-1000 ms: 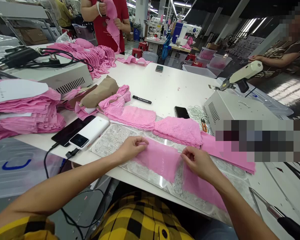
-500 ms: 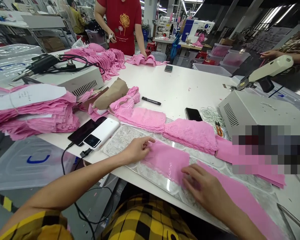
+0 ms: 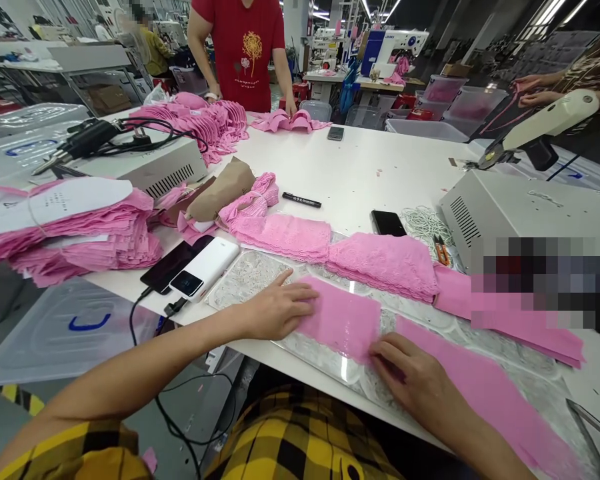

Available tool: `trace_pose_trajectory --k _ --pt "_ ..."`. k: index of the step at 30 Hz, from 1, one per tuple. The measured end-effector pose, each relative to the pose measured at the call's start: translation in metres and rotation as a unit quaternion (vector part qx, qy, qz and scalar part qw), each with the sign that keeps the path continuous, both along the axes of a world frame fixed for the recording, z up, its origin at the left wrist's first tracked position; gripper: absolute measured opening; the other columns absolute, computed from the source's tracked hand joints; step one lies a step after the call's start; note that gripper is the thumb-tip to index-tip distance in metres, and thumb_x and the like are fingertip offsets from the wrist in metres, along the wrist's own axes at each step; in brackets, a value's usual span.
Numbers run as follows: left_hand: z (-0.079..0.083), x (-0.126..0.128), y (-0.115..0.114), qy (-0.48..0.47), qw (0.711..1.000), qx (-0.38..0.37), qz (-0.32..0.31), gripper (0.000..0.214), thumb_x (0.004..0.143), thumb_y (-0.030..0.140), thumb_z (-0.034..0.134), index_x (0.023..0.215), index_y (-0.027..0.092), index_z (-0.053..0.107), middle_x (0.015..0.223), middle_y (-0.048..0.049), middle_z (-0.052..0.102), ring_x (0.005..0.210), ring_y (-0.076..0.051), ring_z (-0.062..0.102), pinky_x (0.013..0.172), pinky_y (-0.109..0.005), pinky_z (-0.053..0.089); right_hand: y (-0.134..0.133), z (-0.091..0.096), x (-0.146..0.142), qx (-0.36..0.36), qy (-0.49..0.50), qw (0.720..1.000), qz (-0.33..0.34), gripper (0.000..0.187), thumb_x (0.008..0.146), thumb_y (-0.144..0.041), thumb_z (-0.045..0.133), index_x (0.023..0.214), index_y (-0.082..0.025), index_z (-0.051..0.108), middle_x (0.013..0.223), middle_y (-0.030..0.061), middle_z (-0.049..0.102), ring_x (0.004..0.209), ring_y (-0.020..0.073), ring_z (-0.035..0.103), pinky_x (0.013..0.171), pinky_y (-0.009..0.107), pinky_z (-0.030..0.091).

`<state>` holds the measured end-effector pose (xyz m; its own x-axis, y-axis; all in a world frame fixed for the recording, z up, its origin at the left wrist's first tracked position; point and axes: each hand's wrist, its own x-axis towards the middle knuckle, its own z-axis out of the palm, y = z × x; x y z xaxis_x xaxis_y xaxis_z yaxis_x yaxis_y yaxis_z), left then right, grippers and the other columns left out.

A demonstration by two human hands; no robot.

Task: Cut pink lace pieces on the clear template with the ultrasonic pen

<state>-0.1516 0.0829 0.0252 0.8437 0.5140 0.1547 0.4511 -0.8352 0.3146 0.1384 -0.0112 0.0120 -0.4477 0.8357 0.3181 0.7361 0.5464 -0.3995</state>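
Observation:
A small pink fabric piece (image 3: pixel 343 317) lies flat on the clear sheet (image 3: pixel 245 280) over a grey marbled pattern. My left hand (image 3: pixel 277 310) rests palm down on its left edge, fingers stretched out and thumb apart. At its lower right corner, my right hand (image 3: pixel 413 377) has its fingers curled together on the edge; the fingertips are partly hidden. A longer pink fabric strip (image 3: pixel 475 380) runs beneath my right forearm towards the lower right. Just beyond the sheet's middle sit two stacks of lace-edged pink pieces (image 3: pixel 383 263), beside a stack of smooth pink strips (image 3: pixel 455 290).
At left are a white power bank (image 3: pixel 213 263), a dark phone (image 3: pixel 167 267) and tied pink bundles (image 3: pixel 80 227). A marker (image 3: pixel 301 200), another phone (image 3: pixel 387 223), orange-handled snips (image 3: pixel 441 250) and a grey machine box (image 3: pixel 525 213) stand farther off. A person in red (image 3: pixel 243 60) works across the table.
My left hand has flattened, its fingers now extended over the fabric's left edge. My right hand's fingers have drawn together at the lower right corner. The small piece lies straighter.

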Motion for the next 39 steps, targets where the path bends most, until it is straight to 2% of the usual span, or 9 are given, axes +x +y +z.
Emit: trace_pose_trajectory --k 6,12,16,19,22,27,31,34,39 --pt "0.001 -0.013 0.012 0.019 0.992 0.059 0.110 0.029 0.084 0.006 0.043 0.080 0.017 0.071 0.117 -0.0102 0.070 0.110 -0.021 0.065 0.119 -0.054 0.026 -0.003 0.002 0.002 -0.043 0.000 0.999 -0.013 0.021 0.094 -0.023 0.045 0.087 -0.023 0.064 0.080 0.0040 0.065 0.065 0.0123 0.061 0.057 0.023 0.051" --pt "0.005 0.003 -0.002 0.008 0.999 0.009 -0.048 0.037 0.096 0.021 0.044 0.129 0.016 0.061 0.143 -0.0131 0.053 0.137 -0.025 0.047 0.119 -0.047 0.030 -0.007 0.003 0.000 -0.061 0.007 0.998 -0.018 0.022 0.095 -0.022 0.044 0.093 -0.023 0.066 0.084 0.0049 0.066 0.070 0.0124 0.063 0.062 0.023 0.053" --pt "0.003 0.001 -0.001 0.029 0.998 -0.004 -0.049 0.037 0.100 0.025 0.044 0.132 0.019 0.059 0.143 -0.0114 0.054 0.138 -0.026 0.045 0.120 -0.053 0.024 -0.015 0.007 0.011 -0.044 0.039 0.997 -0.050 0.020 0.094 -0.020 0.046 0.095 -0.023 0.066 0.085 0.0041 0.066 0.071 0.0116 0.063 0.062 0.021 0.053" --pt "0.005 0.003 0.002 0.010 0.998 -0.009 -0.065 0.037 0.100 0.028 0.045 0.133 0.019 0.059 0.144 -0.0106 0.053 0.138 -0.025 0.046 0.120 -0.050 0.026 -0.027 0.008 0.033 -0.014 0.074 0.989 -0.125 0.017 0.092 -0.023 0.051 0.094 -0.023 0.067 0.088 0.0039 0.068 0.075 0.0124 0.066 0.063 0.021 0.054" --pt "0.006 0.024 0.001 -0.001 0.994 -0.018 -0.106 0.036 0.102 0.028 0.042 0.133 0.020 0.059 0.145 -0.0092 0.052 0.139 -0.024 0.045 0.120 -0.047 0.029 -0.045 0.003 0.062 0.033 0.074 0.972 -0.220 0.014 0.090 -0.026 0.055 0.092 -0.025 0.069 0.089 0.0037 0.069 0.077 0.0150 0.068 0.067 0.025 0.056" --pt "0.002 0.094 -0.002 0.007 0.976 -0.011 -0.219 0.039 0.102 0.030 0.042 0.139 0.021 0.054 0.150 -0.0096 0.046 0.142 -0.026 0.039 0.121 -0.048 0.025 -0.084 -0.015 0.103 0.145 -0.010 0.926 -0.348 0.016 0.089 -0.028 0.057 0.098 -0.027 0.071 0.095 0.0034 0.071 0.085 0.0176 0.069 0.074 0.030 0.058" --pt "-0.007 0.142 -0.001 0.020 0.961 0.018 -0.277 0.045 0.102 0.037 0.044 0.143 0.022 0.048 0.155 -0.0111 0.037 0.145 -0.030 0.033 0.120 -0.053 0.020 -0.108 -0.023 0.120 0.153 -0.018 0.902 -0.404 0.018 0.091 -0.031 0.055 0.098 -0.025 0.071 0.099 0.0040 0.072 0.088 0.0180 0.070 0.080 0.031 0.058" --pt "-0.013 0.155 0.002 0.025 0.956 0.029 -0.291 0.047 0.101 0.042 0.045 0.145 0.025 0.046 0.155 -0.0102 0.036 0.145 -0.031 0.032 0.121 -0.055 0.014 -0.116 -0.023 0.123 0.124 -0.004 0.896 -0.426 0.020 0.091 -0.034 0.055 0.101 -0.025 0.071 0.102 0.0049 0.071 0.090 0.0178 0.069 0.080 0.030 0.058" --pt "-0.015 0.150 0.004 0.048 0.957 0.059 -0.280 0.048 0.101 0.043 0.045 0.146 0.027 0.043 0.156 -0.0083 0.036 0.144 -0.030 0.034 0.122 -0.053 0.011 -0.108 -0.021 0.113 0.108 -0.016 0.904 -0.414 0.030 0.088 -0.040 0.060 0.111 -0.022 0.064 0.104 0.0080 0.068 0.094 0.0205 0.066 0.083 0.035 0.057"
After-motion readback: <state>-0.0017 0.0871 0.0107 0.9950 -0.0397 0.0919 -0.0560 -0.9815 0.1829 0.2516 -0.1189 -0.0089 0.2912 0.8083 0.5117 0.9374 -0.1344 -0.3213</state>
